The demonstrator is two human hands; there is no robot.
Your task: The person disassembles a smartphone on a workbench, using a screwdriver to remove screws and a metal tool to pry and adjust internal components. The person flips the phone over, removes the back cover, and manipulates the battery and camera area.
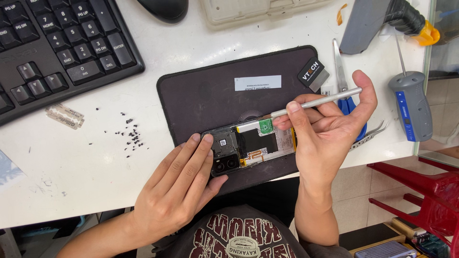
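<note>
- Head view: opened phone (248, 145) lies on a dark mat (201, 95) at the near table edge, back cover off, battery and board exposed.
- Left hand (179, 184) lies flat, fingers together, pressing the phone's camera end.
- Right hand (327, 129) pinches a slim metal tool (318, 102) like a pen; tip sits at the phone's far edge, beside the green label.
- Risk: tip slips and gouges the battery or a flex cable if pushed hard.
- Risk: phone skids off the near mat edge if the left hand eases.
- Loose screws (131, 136) on the left could scatter; razor blade (64, 116) lies bare near them.
- Scissors (342, 76) and tweezers (370, 136) crowd the right wrist.
</note>
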